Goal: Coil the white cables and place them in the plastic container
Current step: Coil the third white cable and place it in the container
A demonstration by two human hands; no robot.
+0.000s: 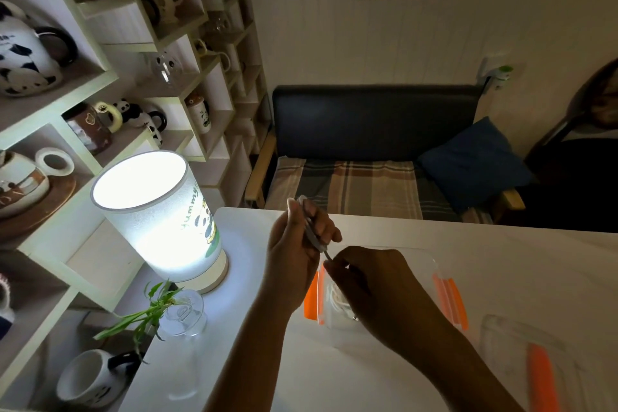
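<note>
Keep loops tight & even, w/ the left hand (294,244) pinching the coiled white cable (311,231) while the right hand (364,281) closes on its loose end and wraps it round. The cable sits just above the plastic container (418,256) (another coil seems already inside), both hands over the container's near-left side.

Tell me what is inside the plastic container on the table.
Inside the plastic container, a bit of white cable shows through the clear wall near the orange clip. The right hand covers most of the inside, so anything else there is hidden.
</note>
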